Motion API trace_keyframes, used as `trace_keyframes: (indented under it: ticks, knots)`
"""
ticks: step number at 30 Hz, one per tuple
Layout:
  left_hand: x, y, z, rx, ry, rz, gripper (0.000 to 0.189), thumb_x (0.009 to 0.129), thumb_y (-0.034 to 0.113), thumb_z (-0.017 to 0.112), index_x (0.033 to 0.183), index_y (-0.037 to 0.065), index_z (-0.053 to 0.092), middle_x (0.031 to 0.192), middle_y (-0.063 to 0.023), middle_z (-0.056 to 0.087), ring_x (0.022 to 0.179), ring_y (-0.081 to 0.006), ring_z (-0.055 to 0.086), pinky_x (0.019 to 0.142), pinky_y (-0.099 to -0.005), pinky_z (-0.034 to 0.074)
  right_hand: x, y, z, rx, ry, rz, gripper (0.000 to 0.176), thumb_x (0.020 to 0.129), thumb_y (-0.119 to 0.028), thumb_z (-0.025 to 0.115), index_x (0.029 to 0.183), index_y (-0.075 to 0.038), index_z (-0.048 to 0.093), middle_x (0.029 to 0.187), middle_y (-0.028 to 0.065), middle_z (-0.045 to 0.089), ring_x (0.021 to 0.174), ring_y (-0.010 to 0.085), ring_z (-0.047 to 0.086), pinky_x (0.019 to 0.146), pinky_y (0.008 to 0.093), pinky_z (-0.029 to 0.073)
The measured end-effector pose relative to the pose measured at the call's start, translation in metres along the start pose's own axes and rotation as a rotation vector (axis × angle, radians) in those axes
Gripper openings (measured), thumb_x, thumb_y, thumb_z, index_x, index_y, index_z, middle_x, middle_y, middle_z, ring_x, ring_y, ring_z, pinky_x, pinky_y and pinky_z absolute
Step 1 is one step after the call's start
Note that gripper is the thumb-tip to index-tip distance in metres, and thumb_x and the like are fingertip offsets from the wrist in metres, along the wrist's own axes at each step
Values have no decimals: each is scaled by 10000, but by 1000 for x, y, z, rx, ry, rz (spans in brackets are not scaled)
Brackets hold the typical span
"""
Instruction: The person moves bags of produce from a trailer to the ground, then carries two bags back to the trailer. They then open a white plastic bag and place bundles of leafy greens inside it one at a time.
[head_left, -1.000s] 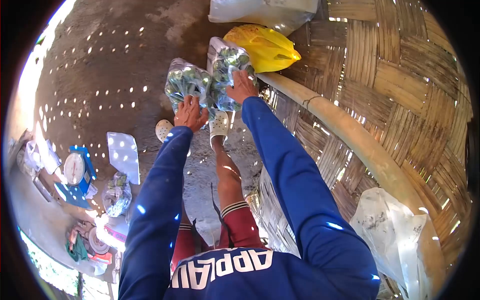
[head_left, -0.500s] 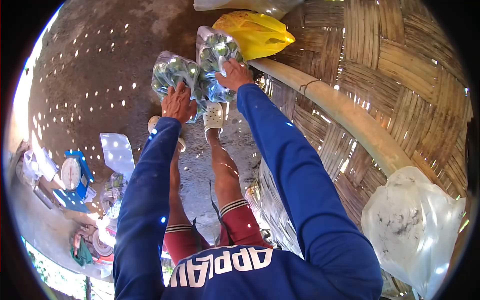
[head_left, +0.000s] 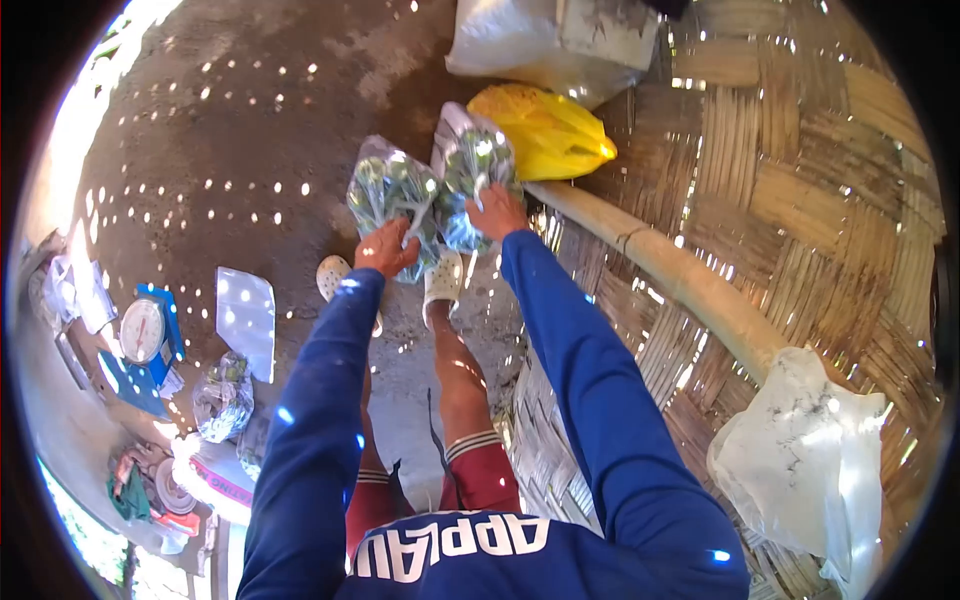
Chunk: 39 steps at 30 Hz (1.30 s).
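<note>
Both my arms, in blue sleeves, reach forward and down over my legs. My left hand [head_left: 384, 249] grips a clear plastic bag of small green fruits [head_left: 390, 187]. My right hand [head_left: 497, 211] grips a second clear bag of the same green fruits [head_left: 475, 160], held close beside the first. Both bags hang above the dirt floor, just in front of my white clogs [head_left: 441, 279].
A yellow bag [head_left: 545, 130] and a large clear sack [head_left: 555, 45] lie ahead by the woven bamboo wall [head_left: 790, 200] and its bamboo pole [head_left: 680, 285]. Another clear bag [head_left: 800, 460] hangs at right. At left stand a blue scale [head_left: 148, 330], a small fruit bag [head_left: 222, 398] and a plastic sheet [head_left: 247, 318].
The view shifted; both hands with their bags sit slightly lower and further right in frame than half a second ago. Both grips are unchanged.
</note>
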<state>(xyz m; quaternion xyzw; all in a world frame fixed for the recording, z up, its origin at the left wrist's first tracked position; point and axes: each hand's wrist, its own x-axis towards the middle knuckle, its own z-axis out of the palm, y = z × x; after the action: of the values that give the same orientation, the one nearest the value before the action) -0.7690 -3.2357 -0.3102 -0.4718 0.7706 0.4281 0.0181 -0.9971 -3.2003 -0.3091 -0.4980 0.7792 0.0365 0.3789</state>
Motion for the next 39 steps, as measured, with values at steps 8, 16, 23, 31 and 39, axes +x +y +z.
trace_keyframes:
  ticks: [8, 16, 23, 31, 39]
  knots:
    - [-52, -25, -61, 54, -75, -132, 239, 752, 301, 483, 848, 92, 547, 788, -168, 587, 779, -354, 567, 681, -445, 449, -61, 3, 39, -106, -59, -44, 270, 738, -324, 534, 812, -66, 567, 924, 184, 510, 822, 402, 537, 730, 467, 448]
    - [-213, 9, -152, -90, 71, -448, 275, 773, 316, 433, 745, 51, 501, 809, -173, 562, 795, -371, 540, 678, -452, 421, -95, 3, -41, -529, -521, -554, 224, 796, -236, 426, 805, -98, 602, 912, 195, 585, 898, 369, 542, 692, 471, 445]
    - [-423, 33, -147, -406, 479, -776, 280, 772, 303, 415, 822, 52, 528, 775, -208, 536, 781, -382, 520, 706, -449, 397, -91, 18, -33, -485, -438, -530, 527, 765, -429, 411, 1065, -19, 550, 1105, 263, 507, 1051, 367, 489, 905, 433, 368]
    - [-606, 28, -43, -744, 868, -857, 310, 604, 178, 610, 885, 66, 541, 702, -148, 509, 696, -323, 524, 609, -393, 415, -156, -26, -73, -820, -546, -556, 506, 777, -414, 409, 1062, -11, 524, 1103, 243, 517, 1061, 366, 481, 894, 436, 374]
    - [-727, 84, 73, -2250, 1426, -1325, 281, 676, 334, 548, 806, 92, 493, 497, -59, 355, 332, -157, 302, 330, -338, 233, -252, -152, -101, -882, -592, -383, 407, 796, -371, 455, 1010, -38, 549, 978, 202, 570, 935, 339, 542, 770, 435, 435]
